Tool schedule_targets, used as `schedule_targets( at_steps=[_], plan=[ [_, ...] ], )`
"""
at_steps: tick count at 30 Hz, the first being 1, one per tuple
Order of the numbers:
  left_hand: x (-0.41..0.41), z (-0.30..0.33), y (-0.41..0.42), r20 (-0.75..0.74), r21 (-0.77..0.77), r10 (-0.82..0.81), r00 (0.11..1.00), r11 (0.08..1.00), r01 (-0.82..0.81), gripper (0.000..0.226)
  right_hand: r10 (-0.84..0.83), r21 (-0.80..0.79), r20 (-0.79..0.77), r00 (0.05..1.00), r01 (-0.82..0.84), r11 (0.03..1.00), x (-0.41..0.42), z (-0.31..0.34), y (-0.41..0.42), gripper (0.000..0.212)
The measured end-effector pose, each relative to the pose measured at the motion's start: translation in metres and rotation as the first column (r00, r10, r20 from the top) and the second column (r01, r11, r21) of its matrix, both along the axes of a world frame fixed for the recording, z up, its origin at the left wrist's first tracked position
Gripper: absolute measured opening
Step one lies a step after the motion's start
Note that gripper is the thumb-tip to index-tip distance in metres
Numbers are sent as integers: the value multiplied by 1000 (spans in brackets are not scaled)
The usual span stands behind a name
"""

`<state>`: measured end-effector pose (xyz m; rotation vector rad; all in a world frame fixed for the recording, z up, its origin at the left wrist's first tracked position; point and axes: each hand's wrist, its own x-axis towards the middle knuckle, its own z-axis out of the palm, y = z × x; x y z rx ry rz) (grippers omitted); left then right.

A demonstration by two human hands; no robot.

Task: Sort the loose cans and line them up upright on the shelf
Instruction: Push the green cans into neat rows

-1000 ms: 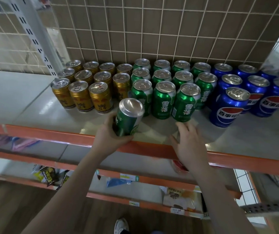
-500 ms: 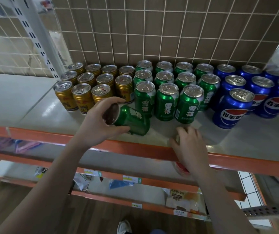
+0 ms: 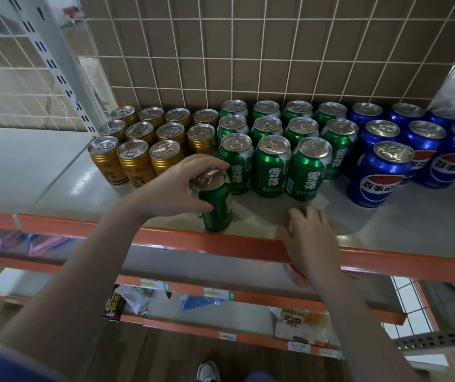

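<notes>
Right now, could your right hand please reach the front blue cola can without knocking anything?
Probably yes: the right hand rests open on the shelf edge, and bare shelf lies between it and the front blue cola can.

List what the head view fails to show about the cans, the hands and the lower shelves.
- Held green can: the left hand covers part of its top; whether its base touches the shelf is unclear.
- Right hand: its fingertips are blurred.
- Blue cans: the rightmost ones are cut by the frame edge.
- Gold cans: the back rows' labels are hidden by the front cans.
- Packets below: their print is too small to read.
</notes>
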<state>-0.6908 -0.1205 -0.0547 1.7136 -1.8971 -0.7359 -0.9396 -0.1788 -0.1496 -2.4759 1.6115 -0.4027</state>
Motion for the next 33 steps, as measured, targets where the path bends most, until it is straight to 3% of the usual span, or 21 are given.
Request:
schedule_targets(
  at_steps=[4, 8, 17, 27, 33],
  plan=[
    [-4, -11, 9, -33, -58, 129, 991, 990, -131, 66, -30, -81, 56, 998, 34, 996, 2, -8, 3, 24],
    [-9, -9, 6, 63, -147, 175, 983, 976, -164, 58, -43, -113, 75, 996, 51, 992, 4, -12, 3, 18],
    [-10, 11, -6, 14, -86, -69, 998, 994, 70, 62, -27, -143, 77, 997, 38, 989, 4, -18, 0, 18],
    [-13, 18, -13, 315, -105, 27, 949, 995, 7, 74, -29, -169, 91, 995, 44, 985, 4, -21, -1, 17],
    [-16, 22, -14, 410, -163, -23, 912, 982, 98, 67, -27, -145, 89, 996, 40, 989, 3, -21, -1, 21]
  ],
)
